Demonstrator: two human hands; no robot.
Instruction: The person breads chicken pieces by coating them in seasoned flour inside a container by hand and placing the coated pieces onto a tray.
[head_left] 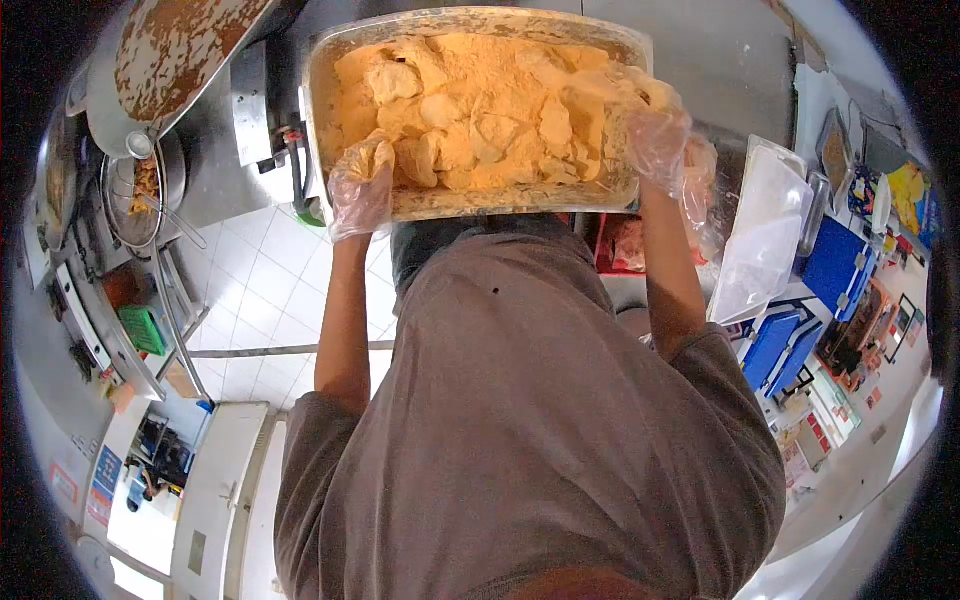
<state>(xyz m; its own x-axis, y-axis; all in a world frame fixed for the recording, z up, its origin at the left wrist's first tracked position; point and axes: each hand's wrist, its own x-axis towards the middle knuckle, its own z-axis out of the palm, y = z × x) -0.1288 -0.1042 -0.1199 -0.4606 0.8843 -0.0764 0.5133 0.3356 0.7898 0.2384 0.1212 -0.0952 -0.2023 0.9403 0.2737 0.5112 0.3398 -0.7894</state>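
A rectangular tub [480, 203] holds orange-yellow flour with several coated pieces [492, 135] lying in it. My left hand [362, 187], in a clear plastic glove dusted with flour, is at the tub's near left corner, its fingers curled over a coated lump at the edge of the flour. At the right side of the tub is my right hand [655, 130], also gloved, its fingers reaching over the rim beside a floury piece. Flour and the crumpled plastic hide the fingertips of both hands, so their exact grip is unclear.
A wire strainer [145, 200] sits over a metal bowl at the left. Under the tub's right side is a red crate [618, 245] with pinkish contents. A translucent container [755, 235] stands at the right, near blue bins [832, 262]. A large coated pan [170, 60] occupies the upper left.
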